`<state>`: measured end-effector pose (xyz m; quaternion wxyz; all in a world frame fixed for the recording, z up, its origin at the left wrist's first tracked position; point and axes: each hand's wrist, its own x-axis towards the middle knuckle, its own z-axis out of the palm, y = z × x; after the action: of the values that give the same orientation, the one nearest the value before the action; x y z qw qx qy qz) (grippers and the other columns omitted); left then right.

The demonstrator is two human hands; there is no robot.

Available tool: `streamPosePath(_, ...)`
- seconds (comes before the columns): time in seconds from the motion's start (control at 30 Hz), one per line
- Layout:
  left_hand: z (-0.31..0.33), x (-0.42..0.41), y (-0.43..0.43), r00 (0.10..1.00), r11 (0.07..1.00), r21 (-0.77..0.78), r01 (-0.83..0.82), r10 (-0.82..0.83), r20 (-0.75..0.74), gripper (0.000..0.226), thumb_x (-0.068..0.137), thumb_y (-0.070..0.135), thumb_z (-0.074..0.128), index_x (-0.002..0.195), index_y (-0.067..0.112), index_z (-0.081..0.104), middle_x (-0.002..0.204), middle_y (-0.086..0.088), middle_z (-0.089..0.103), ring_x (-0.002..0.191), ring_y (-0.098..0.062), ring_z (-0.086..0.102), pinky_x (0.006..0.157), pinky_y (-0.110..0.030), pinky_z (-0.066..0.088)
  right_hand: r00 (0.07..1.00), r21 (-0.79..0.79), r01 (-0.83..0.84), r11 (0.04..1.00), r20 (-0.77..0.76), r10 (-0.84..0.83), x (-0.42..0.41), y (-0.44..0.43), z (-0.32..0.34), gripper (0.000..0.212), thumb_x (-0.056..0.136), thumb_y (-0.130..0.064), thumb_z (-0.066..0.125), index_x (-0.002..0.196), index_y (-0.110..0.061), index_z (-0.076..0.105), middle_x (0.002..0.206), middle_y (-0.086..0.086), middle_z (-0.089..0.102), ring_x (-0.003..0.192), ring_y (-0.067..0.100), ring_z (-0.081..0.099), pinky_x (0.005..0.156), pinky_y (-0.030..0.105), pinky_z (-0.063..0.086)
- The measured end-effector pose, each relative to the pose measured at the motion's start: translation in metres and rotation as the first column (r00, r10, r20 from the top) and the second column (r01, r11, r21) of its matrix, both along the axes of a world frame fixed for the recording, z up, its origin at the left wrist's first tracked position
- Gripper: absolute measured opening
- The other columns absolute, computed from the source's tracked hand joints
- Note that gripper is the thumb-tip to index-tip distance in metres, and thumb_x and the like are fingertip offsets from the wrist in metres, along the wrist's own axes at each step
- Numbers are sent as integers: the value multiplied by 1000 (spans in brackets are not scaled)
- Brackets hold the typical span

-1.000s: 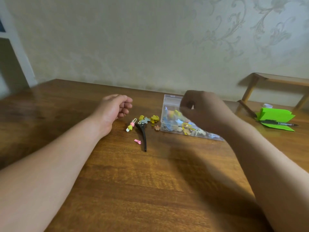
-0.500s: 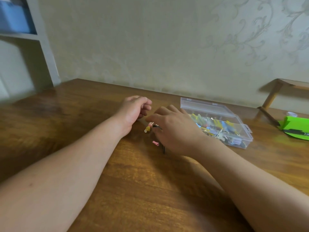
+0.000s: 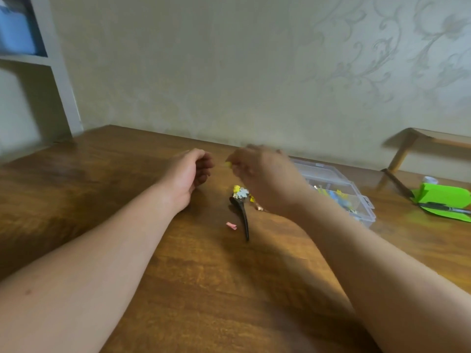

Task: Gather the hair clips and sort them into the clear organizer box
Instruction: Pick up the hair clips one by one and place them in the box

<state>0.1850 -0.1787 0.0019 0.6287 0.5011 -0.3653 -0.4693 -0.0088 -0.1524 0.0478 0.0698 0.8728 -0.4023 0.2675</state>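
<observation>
— Do you find any word, number or brand here that you can read?

— No, you can read nothing. The clear organizer box (image 3: 339, 178) shows you no legible label. The dark pen (image 3: 443, 208) on the green paper (image 3: 441, 194) is too small and blurred to tell any print.

Two hands (image 3: 187, 173) (image 3: 266, 180), one box (image 3: 367, 215), one black clip (image 3: 244, 218)
</observation>
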Motion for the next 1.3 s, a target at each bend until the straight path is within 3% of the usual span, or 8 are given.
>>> streamPosePath(0.1, 0, -2, 1, 997, 1000, 0, 2, -2, 71, 23, 106, 21, 55, 97, 14, 74, 81, 0, 74, 70, -12, 64, 67, -25, 49, 960, 162, 125, 979, 229, -161, -53, -4, 16, 19, 103, -25, 59, 118, -26, 71, 101, -8, 75, 96, 19, 70, 87, 37, 55)
streamPosePath(0.23, -3, 1, 0, 991, 999, -7, 38, -37, 129, 23, 104, 25, 57, 98, 18, 77, 80, 4, 76, 80, -15, 64, 79, -33, 48, 860, 281, 273, 920, 357, -364, -127, -1, 22, 19, 97, -23, 68, 114, -21, 74, 96, -9, 76, 82, 9, 68, 72, 27, 50)
streamPosePath(0.33, -4, 2, -2, 994, 999, -9, 39, -38, 107, 23, 105, 23, 56, 100, 16, 76, 79, 3, 74, 76, -12, 64, 77, -29, 49, 839, 349, 367, 862, 275, -469, -153, 2, 23, 16, 95, -24, 68, 110, -24, 74, 91, -11, 74, 73, 6, 63, 59, 26, 44)
streamPosePath(0.47, -6, 4, -3, 995, 998, -32, 49, -46, 89, 23, 107, 20, 54, 101, 14, 75, 80, 2, 73, 71, -9, 65, 72, -25, 50, 853, 468, 358, 808, 187, -487, -158, 5, 25, 20, 89, -21, 70, 107, -28, 70, 89, -2, 75, 81, 23, 73, 64, 35, 57)
streamPosePath(0.63, -4, 1, 0, 993, 998, -42, 45, -40, 112, 24, 107, 19, 53, 100, 14, 75, 80, 2, 73, 69, -8, 64, 69, -24, 50, 884, 471, 388, 792, 53, -465, -154, 4, 19, 15, 92, -21, 70, 103, -31, 69, 88, 0, 73, 52, 15, 58, 45, 25, 44)
streamPosePath(1.0, -2, 0, 2, 993, 998, -34, 47, -43, 112, 24, 108, 19, 52, 103, 13, 75, 85, 0, 73, 73, -10, 64, 73, -26, 50, 840, 352, 541, 763, -205, -501, -150, -4, 7, 8, 88, -30, 68, 84, -24, 70, 84, -5, 72, 77, 15, 68, 71, 38, 62)
streamPosePath(1.17, -4, 1, 0, 993, 998, -37, 51, -46, 108, 24, 107, 18, 53, 102, 13, 75, 83, 0, 72, 72, -10, 64, 71, -25, 50, 832, 327, 555, 764, -228, -507, -150, -5, 4, 11, 92, -33, 69, 85, -24, 68, 85, -5, 70, 77, 14, 66, 70, 37, 62)
streamPosePath(1.3, -5, 1, -2, 993, 998, -37, 53, -49, 104, 23, 107, 19, 53, 102, 14, 75, 84, 0, 73, 73, -10, 64, 71, -26, 50, 828, 300, 561, 772, -200, -524, -150, -1, 9, 15, 96, -33, 66, 83, -25, 68, 82, -7, 72, 72, 12, 66, 55, 27, 47)
